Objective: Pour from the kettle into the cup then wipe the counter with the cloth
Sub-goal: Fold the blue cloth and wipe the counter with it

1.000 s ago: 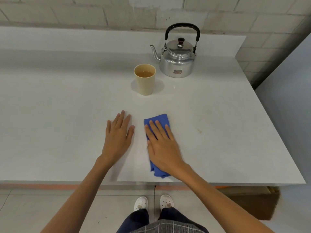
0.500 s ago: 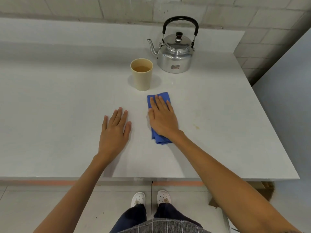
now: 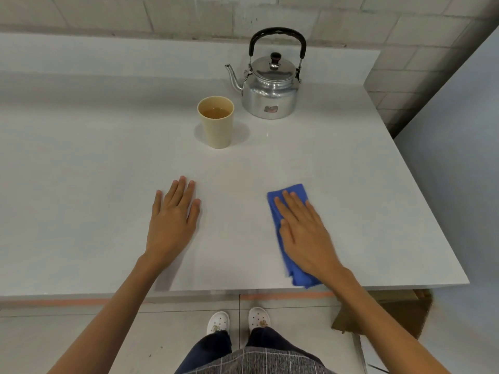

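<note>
A silver kettle (image 3: 270,95) with a black handle stands upright at the back of the white counter (image 3: 94,171), spout pointing left. In front of it, to the left, a beige cup (image 3: 217,128) holds brownish liquid. My right hand (image 3: 305,233) lies flat, palm down, pressing on a folded blue cloth (image 3: 294,273) near the counter's front right edge; the hand covers most of the cloth. My left hand (image 3: 174,222) rests flat on the bare counter with fingers slightly spread, holding nothing.
A low ledge and a block wall (image 3: 162,14) run behind the counter. The counter's right edge drops beside a pale panel (image 3: 459,157). A cardboard box (image 3: 391,311) sits on the floor under the front right corner, near my feet.
My right hand has slid the cloth from near the cup back toward me and to the right, to the front right of the counter. My left hand stayed in place.
</note>
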### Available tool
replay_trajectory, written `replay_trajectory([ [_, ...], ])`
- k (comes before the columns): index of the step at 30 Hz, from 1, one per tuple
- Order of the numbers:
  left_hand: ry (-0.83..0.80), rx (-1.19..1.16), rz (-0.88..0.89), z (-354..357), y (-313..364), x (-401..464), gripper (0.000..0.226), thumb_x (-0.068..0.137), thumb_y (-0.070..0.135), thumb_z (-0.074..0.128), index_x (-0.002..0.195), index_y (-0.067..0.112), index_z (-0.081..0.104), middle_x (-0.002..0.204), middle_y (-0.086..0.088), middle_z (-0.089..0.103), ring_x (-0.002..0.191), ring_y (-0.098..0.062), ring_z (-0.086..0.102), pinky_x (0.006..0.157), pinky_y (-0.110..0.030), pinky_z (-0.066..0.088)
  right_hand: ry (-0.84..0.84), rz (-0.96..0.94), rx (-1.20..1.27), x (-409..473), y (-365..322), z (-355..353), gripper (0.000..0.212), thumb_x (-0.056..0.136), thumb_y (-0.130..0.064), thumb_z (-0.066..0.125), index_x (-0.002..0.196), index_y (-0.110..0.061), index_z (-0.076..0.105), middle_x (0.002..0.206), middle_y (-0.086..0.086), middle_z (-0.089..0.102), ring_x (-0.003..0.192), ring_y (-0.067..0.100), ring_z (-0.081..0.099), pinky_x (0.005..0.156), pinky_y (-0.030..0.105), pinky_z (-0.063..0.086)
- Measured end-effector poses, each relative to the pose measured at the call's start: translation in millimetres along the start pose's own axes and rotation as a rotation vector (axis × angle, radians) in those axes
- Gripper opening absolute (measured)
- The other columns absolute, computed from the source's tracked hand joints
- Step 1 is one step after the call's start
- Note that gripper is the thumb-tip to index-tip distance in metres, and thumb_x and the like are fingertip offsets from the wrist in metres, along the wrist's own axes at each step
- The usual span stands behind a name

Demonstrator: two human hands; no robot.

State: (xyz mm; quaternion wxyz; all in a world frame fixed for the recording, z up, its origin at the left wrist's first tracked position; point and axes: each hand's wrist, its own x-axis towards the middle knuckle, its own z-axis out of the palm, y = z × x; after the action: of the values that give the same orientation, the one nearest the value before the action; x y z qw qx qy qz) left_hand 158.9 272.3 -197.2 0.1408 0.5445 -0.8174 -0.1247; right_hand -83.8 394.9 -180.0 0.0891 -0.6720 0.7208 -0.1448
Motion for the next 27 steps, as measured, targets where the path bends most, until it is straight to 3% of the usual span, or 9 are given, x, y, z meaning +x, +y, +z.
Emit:
replay_trajectory([
  [3, -0.005, 0.004, -0.002, 0, 0, 0, 0.052, 0.101, 0.036, 0.025, 0.149, 0.016, 0.020, 0.159, -0.003, 0.016, 0.147, -0.015, 0.008, 0.121, -0.040, 0.001, 0.022, 0.066, -0.023, 15, 33, -9, 0.048, 0.100, -0.014, 0.041, 0.147, -0.009, 0.034, 0.156, 0.010, 0.029, 0.147, 0.021, 0.022, 0.119, 0.034, 0.008],
  [7, -0.005, 0.009, -0.004, 0, 1, 1, 0.052, 0.101, 0.035, 0.026, 0.149, 0.015, 0.021, 0.159, -0.004, 0.017, 0.147, -0.016, 0.009, 0.121, -0.040, 0.002, 0.007, 0.129, -0.028, 63, 55, -14, 0.048, 0.103, -0.018, 0.033, 0.150, -0.011, 0.027, 0.160, 0.007, 0.021, 0.149, 0.019, 0.013, 0.120, 0.032, 0.003],
  [14, -0.001, 0.007, -0.011, 1, 1, 0, 0.052, 0.101, 0.035, 0.025, 0.149, 0.016, 0.020, 0.159, -0.003, 0.016, 0.147, -0.015, 0.008, 0.121, -0.039, 0.001, -0.036, 0.061, -0.021, 122, 13, 0, 0.049, 0.103, -0.020, 0.030, 0.151, -0.012, 0.026, 0.161, 0.007, 0.018, 0.149, 0.019, 0.011, 0.120, 0.033, 0.002],
  [20, -0.010, 0.004, -0.016, 0, 0, -1, 0.053, 0.100, 0.037, 0.024, 0.149, 0.017, 0.019, 0.159, -0.002, 0.016, 0.147, -0.015, 0.008, 0.121, -0.038, 0.000, -0.059, -0.156, -0.006, 76, -19, 11, 0.049, 0.101, -0.018, 0.033, 0.150, -0.014, 0.028, 0.160, 0.004, 0.022, 0.148, 0.017, 0.015, 0.121, 0.030, 0.002],
  [27, -0.015, -0.005, -0.015, 0, 1, -1, 0.053, 0.100, 0.036, 0.024, 0.149, 0.018, 0.018, 0.159, 0.000, 0.013, 0.147, -0.011, 0.005, 0.121, -0.037, -0.002, -0.029, -0.098, -0.029, -3, 36, -18, 0.048, 0.097, -0.017, 0.037, 0.145, -0.010, 0.038, 0.152, 0.000, 0.025, 0.143, 0.017, 0.024, 0.119, 0.030, 0.008],
])
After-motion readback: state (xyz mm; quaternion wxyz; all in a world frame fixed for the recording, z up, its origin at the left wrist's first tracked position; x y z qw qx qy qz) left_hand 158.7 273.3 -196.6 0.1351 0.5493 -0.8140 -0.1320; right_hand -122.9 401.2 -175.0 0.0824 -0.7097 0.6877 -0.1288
